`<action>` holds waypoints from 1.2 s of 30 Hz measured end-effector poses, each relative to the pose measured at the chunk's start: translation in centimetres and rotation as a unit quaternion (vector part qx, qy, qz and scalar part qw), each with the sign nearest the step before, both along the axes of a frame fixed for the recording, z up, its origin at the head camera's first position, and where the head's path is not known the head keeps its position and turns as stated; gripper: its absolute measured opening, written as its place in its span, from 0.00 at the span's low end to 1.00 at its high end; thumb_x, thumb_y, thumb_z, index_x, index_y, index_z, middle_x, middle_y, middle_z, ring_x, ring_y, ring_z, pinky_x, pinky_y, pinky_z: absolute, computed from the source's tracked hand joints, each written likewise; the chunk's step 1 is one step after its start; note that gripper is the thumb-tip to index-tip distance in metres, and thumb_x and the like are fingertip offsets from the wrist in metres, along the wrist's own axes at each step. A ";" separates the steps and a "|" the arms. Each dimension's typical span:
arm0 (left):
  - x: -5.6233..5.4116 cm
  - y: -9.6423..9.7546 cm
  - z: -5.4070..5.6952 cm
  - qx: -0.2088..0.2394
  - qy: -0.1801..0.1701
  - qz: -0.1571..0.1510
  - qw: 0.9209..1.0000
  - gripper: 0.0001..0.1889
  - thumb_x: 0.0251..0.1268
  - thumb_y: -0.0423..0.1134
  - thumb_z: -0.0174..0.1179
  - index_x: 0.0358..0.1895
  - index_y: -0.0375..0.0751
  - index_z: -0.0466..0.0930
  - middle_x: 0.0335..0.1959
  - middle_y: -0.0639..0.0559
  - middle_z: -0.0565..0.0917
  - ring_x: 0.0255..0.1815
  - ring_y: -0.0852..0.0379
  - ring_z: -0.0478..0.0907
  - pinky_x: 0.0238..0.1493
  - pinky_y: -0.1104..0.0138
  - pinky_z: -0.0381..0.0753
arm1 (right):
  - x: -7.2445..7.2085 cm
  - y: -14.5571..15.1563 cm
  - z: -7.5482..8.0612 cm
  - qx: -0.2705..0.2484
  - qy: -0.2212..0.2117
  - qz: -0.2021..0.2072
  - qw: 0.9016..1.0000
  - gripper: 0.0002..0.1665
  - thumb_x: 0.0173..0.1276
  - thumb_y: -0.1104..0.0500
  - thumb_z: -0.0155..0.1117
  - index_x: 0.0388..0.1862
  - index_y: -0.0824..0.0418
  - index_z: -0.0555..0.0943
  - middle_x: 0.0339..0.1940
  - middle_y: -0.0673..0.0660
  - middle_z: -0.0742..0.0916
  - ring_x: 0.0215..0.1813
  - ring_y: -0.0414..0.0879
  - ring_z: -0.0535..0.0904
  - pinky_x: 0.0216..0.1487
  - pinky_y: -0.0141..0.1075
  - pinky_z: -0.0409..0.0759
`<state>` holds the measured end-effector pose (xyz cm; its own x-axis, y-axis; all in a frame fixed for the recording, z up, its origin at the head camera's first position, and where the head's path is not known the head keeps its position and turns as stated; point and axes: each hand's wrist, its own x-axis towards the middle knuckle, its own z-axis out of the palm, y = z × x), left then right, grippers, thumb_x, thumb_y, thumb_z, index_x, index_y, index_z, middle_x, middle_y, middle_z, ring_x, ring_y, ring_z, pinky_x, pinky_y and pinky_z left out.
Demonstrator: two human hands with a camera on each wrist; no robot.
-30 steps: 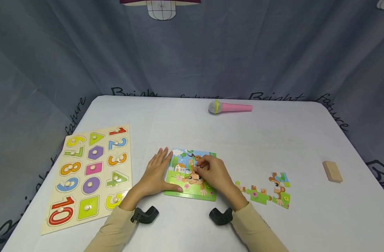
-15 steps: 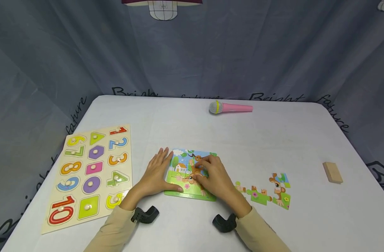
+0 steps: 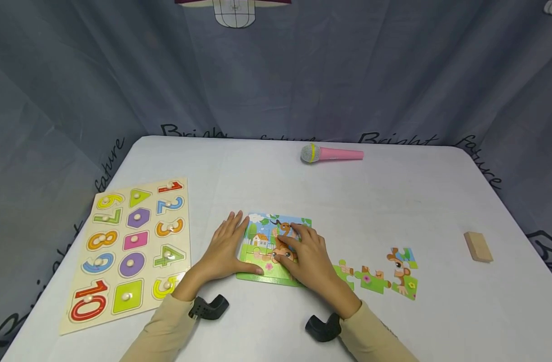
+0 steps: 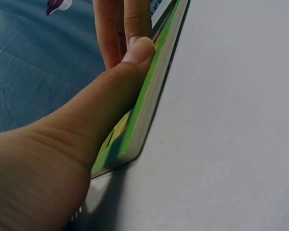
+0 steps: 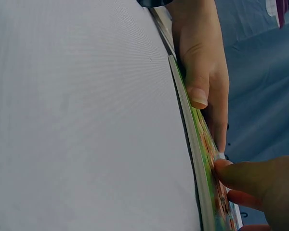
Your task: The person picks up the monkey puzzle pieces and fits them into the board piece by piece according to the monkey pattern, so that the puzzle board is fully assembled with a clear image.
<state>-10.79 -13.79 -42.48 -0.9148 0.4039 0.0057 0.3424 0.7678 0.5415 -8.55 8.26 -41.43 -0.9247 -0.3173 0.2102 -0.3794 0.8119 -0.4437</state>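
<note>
A small jigsaw puzzle (image 3: 270, 278) with a monkey-and-house picture and a green border lies on the white table. My left hand (image 3: 222, 253) is spread at its left side, thumb along the lower border; in the left wrist view the thumb (image 4: 111, 89) rests on the puzzle's green edge (image 4: 143, 96). Over the right half, my right hand (image 3: 311, 257) touches the surface with spread fingertips around the monkey. In the right wrist view its thumb (image 5: 245, 175) presses on the picture. The palm covers the puzzle's lower right part, so the pieces there are hidden.
Several loose jigsaw pieces (image 3: 373, 280) lie right of the right hand. A number-and-shape peg board (image 3: 142, 201) sits at left, near the left forearm. Farther back is a pink toy microphone (image 3: 339, 154). A wooden block (image 3: 478, 246) lies far right.
My right fingers have gone from bunched together to spread over the puzzle, and the wrist has shifted slightly toward the lower right. The left hand holds its place.
</note>
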 end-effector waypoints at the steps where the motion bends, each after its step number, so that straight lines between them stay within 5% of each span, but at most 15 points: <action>1: 0.0 0.0 0.0 -0.001 0.001 0.000 1.000 0.64 0.28 0.66 0.69 0.71 0.38 0.46 0.74 0.42 0.45 0.75 0.45 0.35 0.72 0.49 0.40 | 0.0 0.0 0.0 0.001 0.000 0.000 1.000 0.26 0.56 0.43 0.64 0.52 0.53 0.80 0.63 0.61 0.72 0.65 0.57 0.63 0.58 0.54 0.64; 9: -0.1 -0.1 0.0 0.000 0.005 0.000 1.000 0.64 0.28 0.66 0.69 0.71 0.38 0.46 0.74 0.42 0.45 0.75 0.45 0.35 0.72 0.50 0.40 | -0.1 0.0 0.2 -0.005 -0.012 0.005 1.000 0.25 0.56 0.46 0.65 0.52 0.53 0.79 0.63 0.62 0.72 0.66 0.57 0.63 0.59 0.56 0.63; 18: -0.1 0.0 -0.1 0.002 0.003 0.001 1.000 0.65 0.27 0.66 0.69 0.71 0.38 0.46 0.74 0.42 0.45 0.75 0.45 0.35 0.72 0.49 0.39 | 0.4 1.6 0.9 -0.088 -0.038 -0.004 0.995 0.21 0.56 0.54 0.67 0.49 0.57 0.80 0.58 0.60 0.76 0.61 0.55 0.67 0.58 0.56 0.63; 26: 0.1 0.0 0.1 0.008 -0.005 0.005 1.000 0.65 0.26 0.66 0.70 0.71 0.38 0.46 0.74 0.42 0.44 0.75 0.45 0.34 0.72 0.49 0.38 | 1.3 6.5 1.0 -0.101 -0.025 -0.074 0.992 0.15 0.55 0.58 0.67 0.43 0.58 0.81 0.38 0.54 0.81 0.42 0.44 0.74 0.40 0.37 0.73; 36: 0.1 0.1 0.0 0.007 -0.004 0.001 1.000 0.65 0.28 0.65 0.70 0.71 0.38 0.46 0.74 0.42 0.44 0.75 0.45 0.34 0.72 0.48 0.39 | 3.5 16.7 1.5 -0.050 -0.019 -0.202 0.978 0.17 0.61 0.55 0.62 0.46 0.62 0.80 0.37 0.58 0.82 0.34 0.34 0.73 0.30 0.26 0.72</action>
